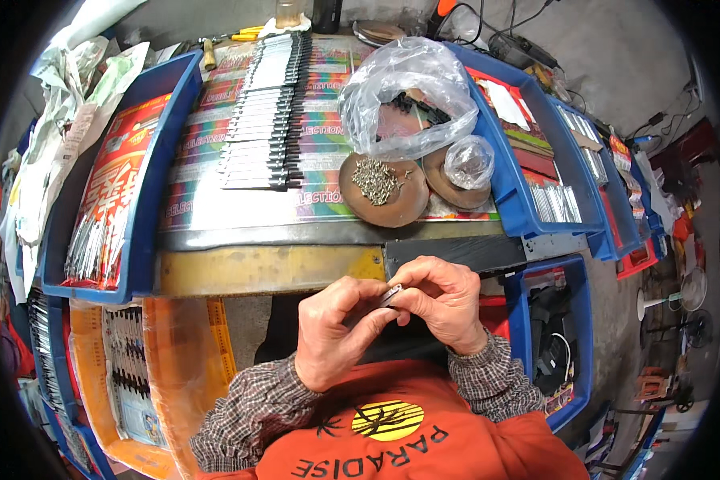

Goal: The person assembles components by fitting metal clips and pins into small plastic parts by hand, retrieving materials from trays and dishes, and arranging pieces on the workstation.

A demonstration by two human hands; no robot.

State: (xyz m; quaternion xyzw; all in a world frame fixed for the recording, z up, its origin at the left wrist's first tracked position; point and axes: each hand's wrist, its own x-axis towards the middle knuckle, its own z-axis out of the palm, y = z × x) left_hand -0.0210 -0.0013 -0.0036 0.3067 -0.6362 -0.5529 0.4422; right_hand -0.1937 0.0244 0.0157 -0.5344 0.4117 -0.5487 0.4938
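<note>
My left hand (pixel 336 324) and my right hand (pixel 444 302) meet in front of the bench edge, fingertips pinched together. Between them is a small shiny metal piece (pixel 390 295); the fingers cover most of it, so its exact kind is not clear. Just beyond the hands stands a round brown dish (pixel 352 200) with a heap of small metal pins or rivets (pixel 376 181). Farther left, a long row of flat silver metal strips with black ends (pixel 256 152) lies side by side on the printed sheet.
A clear plastic bag (pixel 360 112) holds black parts. A second brown dish (pixel 456 194) carries a small clear bag (pixel 469 162). Blue trays with metal strips flank the bench, one at left (pixel 156 152), one at right (pixel 508 172). Below are an orange-lined crate (pixel 180 352) and a blue bin (pixel 588 320).
</note>
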